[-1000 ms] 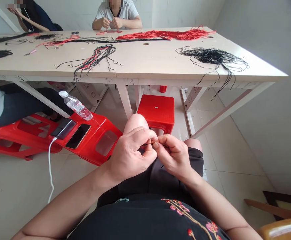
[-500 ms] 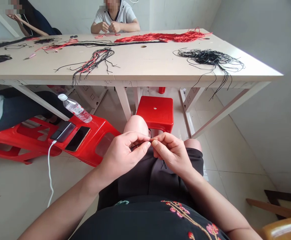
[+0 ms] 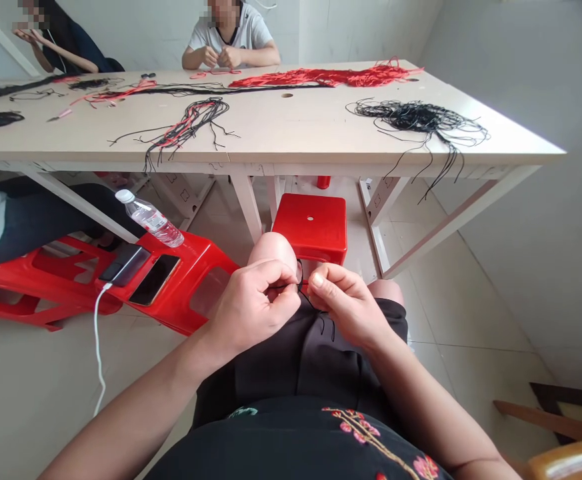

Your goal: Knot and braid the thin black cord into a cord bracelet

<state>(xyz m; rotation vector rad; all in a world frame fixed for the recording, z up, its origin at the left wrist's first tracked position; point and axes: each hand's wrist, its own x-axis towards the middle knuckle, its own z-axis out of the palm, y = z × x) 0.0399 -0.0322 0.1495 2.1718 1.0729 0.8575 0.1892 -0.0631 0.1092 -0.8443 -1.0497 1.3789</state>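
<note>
My left hand [image 3: 255, 308] and my right hand [image 3: 347, 303] meet over my lap, just in front of my bare knee [image 3: 272, 248]. Both pinch a thin black cord [image 3: 305, 291] between thumb and fingers, fingertips almost touching. The cord loops between the hands and a loose end hangs down onto my black shorts [image 3: 307, 353]. Most of the cord is hidden inside my fingers.
A long pale table [image 3: 291, 130] ahead carries a black cord tangle [image 3: 421, 120], a red and black bundle [image 3: 185, 123] and red cords [image 3: 331, 75]. Two people sit at its far side. A red stool [image 3: 311, 227], a water bottle [image 3: 149, 219] and phones [image 3: 141, 268] on a tipped red stool lie nearby.
My hands have stayed over my lap, re-gripping the cord. A black loop now shows between the fingertips, and a loose end hangs lower on my shorts.
</note>
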